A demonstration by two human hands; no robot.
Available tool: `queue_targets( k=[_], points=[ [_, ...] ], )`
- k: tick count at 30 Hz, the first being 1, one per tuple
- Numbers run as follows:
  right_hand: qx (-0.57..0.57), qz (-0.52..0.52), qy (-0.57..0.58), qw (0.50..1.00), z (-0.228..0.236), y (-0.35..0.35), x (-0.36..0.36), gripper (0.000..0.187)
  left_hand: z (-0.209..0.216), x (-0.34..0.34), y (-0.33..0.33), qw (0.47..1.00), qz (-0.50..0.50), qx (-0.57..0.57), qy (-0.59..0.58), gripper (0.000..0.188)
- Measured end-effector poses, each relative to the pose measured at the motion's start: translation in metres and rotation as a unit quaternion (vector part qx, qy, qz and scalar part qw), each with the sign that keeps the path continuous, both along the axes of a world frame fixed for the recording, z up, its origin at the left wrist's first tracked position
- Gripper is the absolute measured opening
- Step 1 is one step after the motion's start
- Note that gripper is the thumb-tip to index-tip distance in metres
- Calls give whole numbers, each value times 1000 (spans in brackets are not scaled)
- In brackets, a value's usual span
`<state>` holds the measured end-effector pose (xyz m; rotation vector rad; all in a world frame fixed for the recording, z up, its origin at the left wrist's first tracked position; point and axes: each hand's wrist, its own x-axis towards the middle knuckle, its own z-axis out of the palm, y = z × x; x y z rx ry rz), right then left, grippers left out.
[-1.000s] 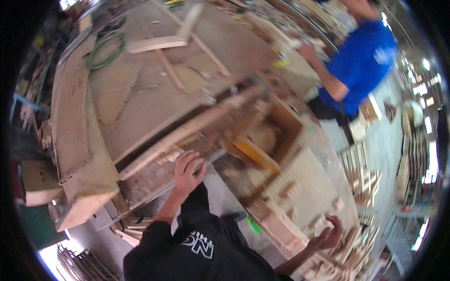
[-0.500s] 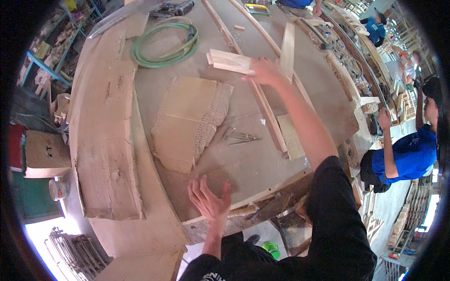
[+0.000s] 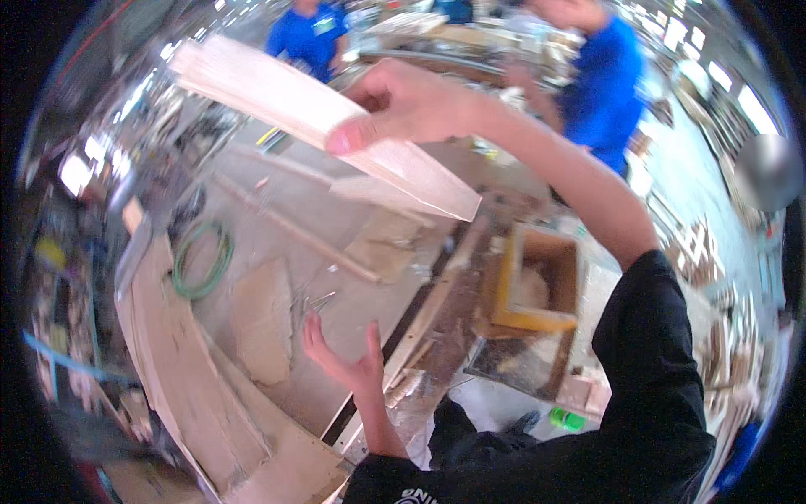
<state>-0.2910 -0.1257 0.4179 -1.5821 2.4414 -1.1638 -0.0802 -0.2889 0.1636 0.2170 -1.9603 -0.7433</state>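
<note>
In the head view the hands are well apart. The right hand (image 3: 407, 105) is clamped on a pale wooden board (image 3: 252, 82), thumb on the near face, raised in front of the person. From that hand the board's longer part runs toward 10 o'clock and a shorter part toward 5 o'clock; the end at 10 o'clock is stepped — whether it is one piece or more I cannot tell.

The left hand (image 3: 353, 363) grips nothing, its thumb and fingers spread apart, with the held board at its 12 o'clock, well away. It shows against the surface (image 3: 252, 244); whether it touches there I cannot tell. Another pale board (image 3: 382, 193) lies at its 12 o'clock too, nearer than the held one. Thin metal pieces (image 3: 315, 301) are near the fingertips at 11 o'clock, and a torn cardboard sheet (image 3: 262, 323) lies at 10 o'clock with a coiled green hose (image 3: 196, 294) beyond. At 2 o'clock, well apart, sits an open wooden box (image 3: 499, 290).

From the right hand, one co-worker in blue (image 3: 600, 92) is at 3 o'clock — blurred — and another person in blue (image 3: 306, 38) at 10 o'clock.
</note>
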Motion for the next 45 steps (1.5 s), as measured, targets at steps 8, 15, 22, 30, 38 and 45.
queue_targets(
  k=[8, 15, 22, 30, 38, 45],
  points=[
    [-108, -150, -199, 962, 56, 347, 242, 87, 93, 24, 254, 829, -532, -95, -145, 69],
    [-102, -484, 36, 868, -48, 512, 514, 73, -13, 150, 425, 727, -604, -254, -205, 59],
    [-142, -827, 80, 538, -227, 519, 610, 102, -113, 177, 493, 606, -605, -436, -278, 58],
    [-130, -868, 35, 478, -286, 569, 603, 126, -168, 179, 533, 630, -611, -469, -100, 81],
    [-215, -863, 11, 457, -296, 609, 600, 125, -182, 189, 576, 624, -574, -513, -132, 88],
    [-207, -867, 89, 445, -313, 614, 596, 122, -172, 192, 582, 603, -602, -482, -202, 83]
  ],
)
